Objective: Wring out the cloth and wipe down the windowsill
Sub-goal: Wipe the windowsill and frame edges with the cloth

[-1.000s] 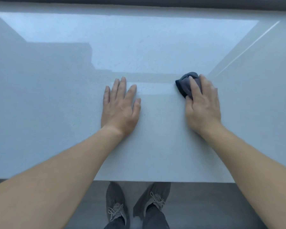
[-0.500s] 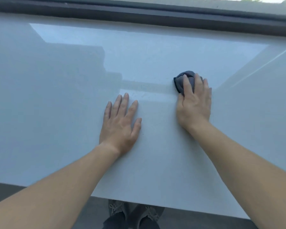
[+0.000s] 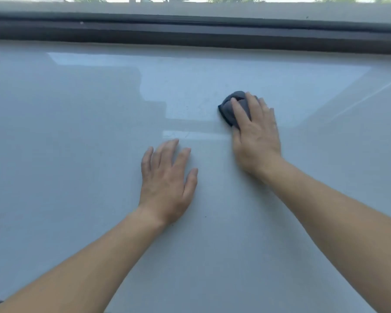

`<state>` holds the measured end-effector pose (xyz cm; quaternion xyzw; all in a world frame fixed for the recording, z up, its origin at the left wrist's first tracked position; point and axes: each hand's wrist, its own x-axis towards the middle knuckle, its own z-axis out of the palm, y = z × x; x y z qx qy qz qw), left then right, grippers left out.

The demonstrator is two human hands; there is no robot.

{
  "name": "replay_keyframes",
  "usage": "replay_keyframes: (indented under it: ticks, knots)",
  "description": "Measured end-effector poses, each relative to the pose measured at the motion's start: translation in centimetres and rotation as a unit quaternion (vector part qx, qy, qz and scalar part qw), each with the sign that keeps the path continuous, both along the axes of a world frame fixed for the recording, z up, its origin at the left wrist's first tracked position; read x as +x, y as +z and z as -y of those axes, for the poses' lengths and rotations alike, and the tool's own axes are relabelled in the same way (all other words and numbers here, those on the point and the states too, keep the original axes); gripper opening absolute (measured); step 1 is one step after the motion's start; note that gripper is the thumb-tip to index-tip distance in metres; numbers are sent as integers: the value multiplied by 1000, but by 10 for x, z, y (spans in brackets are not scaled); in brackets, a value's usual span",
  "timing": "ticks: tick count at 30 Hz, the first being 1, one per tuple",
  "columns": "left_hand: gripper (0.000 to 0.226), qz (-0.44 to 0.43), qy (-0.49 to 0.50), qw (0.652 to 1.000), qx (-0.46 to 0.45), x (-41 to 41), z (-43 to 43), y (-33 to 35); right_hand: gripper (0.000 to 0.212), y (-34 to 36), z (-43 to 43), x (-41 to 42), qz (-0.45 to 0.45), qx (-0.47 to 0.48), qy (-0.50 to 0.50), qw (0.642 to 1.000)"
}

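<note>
Cloth point(image 3: 231, 107) sits bunched under our right hand point(image 3: 255, 136), palm down, fingers point(image 3: 238, 111) laid over it and pressing it onto the windowsill point(image 3: 77, 154). It pokes out ahead of the fingertips, on the side facing the dark window frame point(image 3: 190, 32). Our left hand point(image 3: 166, 179) lies flat and spread on the bare sill, holding nothing, farther from the frame than the cloth. So the right hand is the one on the job. Between the cloth and the frame lies a broad band of sill, and we judge the next stroke runs that way.
</note>
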<state>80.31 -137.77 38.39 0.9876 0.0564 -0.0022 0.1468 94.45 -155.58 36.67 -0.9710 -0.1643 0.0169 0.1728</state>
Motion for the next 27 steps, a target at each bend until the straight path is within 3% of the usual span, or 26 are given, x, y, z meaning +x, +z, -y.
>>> replay_keyframes:
  ticks: [2, 4, 6, 9, 11, 15, 17, 19, 23, 24, 27]
  knots:
    - [54, 15, 3, 1000, -7, 39, -9, 0, 60, -2, -3, -19, -4, -8, 126, 992]
    - [57, 15, 9, 1000, -15, 80, -19, -3, 60, -2, 7, -5, -11, -22, 165, 986]
    - [57, 1, 19, 1000, -19, 117, -28, -4, 59, -4, 13, 32, 6, -39, 100, 994]
    - [55, -23, 27, 999, -25, 152, -35, -8, 57, 1, 9, 86, -1, -16, -78, 997]
    - [56, -34, 24, 999, -16, 162, -34, -13, 58, 2, -9, 92, -6, -8, -127, 992]
    - [58, -29, 24, 999, 7, 161, -32, -18, 59, -1, -25, 50, -5, -17, 81, 997]
    - [59, -30, 24, 999, 10, 162, -32, -17, 59, 1, -13, 65, -12, -34, 137, 990]
    - [61, -34, 20, 999, 14, 163, -32, -15, 59, 2, -3, 102, 8, -41, 77, 996]
    - [63, -45, 15, 999, 24, 163, -32, -14, 58, 0, -26, 140, 12, -24, -164, 986]
    - [63, -46, 16, 998, 27, 164, -33, -14, 58, -2, -42, 133, 23, -32, -159, 986]
    - [65, -41, 18, 999, 31, 165, -32, -14, 57, -6, -72, 105, 39, -26, 4, 999]
